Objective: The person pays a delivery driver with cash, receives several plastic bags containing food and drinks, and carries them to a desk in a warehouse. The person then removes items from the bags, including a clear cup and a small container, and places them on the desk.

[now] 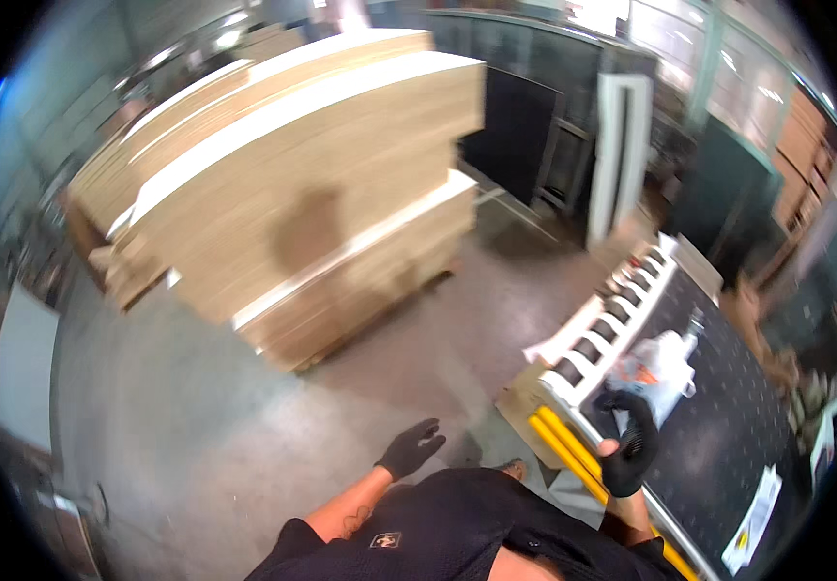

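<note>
My left hand (411,450), in a black glove, hangs over the concrete floor with its fingers stretched out and holds nothing. My right hand (631,447), also in a black glove with a bare thumb tip, is at the near left edge of a dark table (728,416) with pale dots. Its fingers curve away from the thumb, and I see nothing between them. Just beyond the fingers lies a white plastic bag (665,368) with orange print; whether they touch it I cannot tell. A clear bottle-like thing (695,322) sticks out past the bag.
A yellow rail (573,453) runs along the table's near edge. Dark rollers (604,327) in a white frame line its left side. Paper sheets (755,518) lie at its right. Tall stacks of wooden boards (341,165) stand ahead to the left, beyond the concrete floor (186,426).
</note>
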Available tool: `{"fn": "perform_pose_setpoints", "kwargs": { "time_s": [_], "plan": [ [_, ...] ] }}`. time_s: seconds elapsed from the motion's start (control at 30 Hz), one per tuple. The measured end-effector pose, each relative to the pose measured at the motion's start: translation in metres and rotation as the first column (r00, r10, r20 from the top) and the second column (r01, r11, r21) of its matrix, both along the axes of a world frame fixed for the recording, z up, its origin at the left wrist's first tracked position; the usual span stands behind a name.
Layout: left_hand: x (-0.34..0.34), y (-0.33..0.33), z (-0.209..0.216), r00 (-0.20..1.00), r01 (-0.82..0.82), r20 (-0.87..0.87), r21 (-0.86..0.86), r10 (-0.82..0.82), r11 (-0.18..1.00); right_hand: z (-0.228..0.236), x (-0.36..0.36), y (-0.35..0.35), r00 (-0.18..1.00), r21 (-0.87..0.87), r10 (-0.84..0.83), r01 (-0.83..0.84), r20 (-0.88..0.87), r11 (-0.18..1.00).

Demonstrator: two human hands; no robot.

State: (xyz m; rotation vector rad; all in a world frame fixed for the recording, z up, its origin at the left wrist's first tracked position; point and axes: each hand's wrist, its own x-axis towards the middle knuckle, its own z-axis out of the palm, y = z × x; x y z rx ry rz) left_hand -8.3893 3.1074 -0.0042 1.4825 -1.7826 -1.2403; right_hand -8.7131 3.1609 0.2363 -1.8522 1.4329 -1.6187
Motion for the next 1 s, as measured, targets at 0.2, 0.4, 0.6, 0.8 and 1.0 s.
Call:
{"fn": "perform_pose_setpoints", "kwargs": {
  "time_s": [0.2, 0.4, 0.6, 0.8, 1.0],
  "plan": [
    [0.194, 0.122, -0.047, 0.928, -0.370, 0.018, 0.147, 0.371, 0.918, -0.031, 0.240, -0.035, 0.656, 0.287, 0.744, -0.693, -0.131, 0.661],
    [0.329, 0.231, -0.048, 0.791, -0.588, 0.184, -0.033, 0.583, 0.808, -0.046, 0.431, -0.041, 0.286, 0.339, 0.949, -0.886, -0.136, 0.315],
    [0.439, 0.270, -0.018, 0.256, -0.966, 0.036, 0.042, 0.966, 0.254, -0.076, 0.616, -0.066, 0.031, 0.358, 0.989, -0.930, -0.145, 0.082],
    [0.537, 0.357, -0.056, -0.227, -0.960, 0.144, 0.133, 0.963, -0.246, -0.087, 0.824, -0.070, -0.139, 0.270, 0.990, -0.954, -0.027, -0.127],
    [0.512, 0.458, -0.093, -0.394, -0.600, 0.588, 0.417, 0.706, -0.683, -0.094, 1.022, -0.017, -0.537, 0.323, 0.839, -0.781, 0.089, -0.534]
  ]
}}
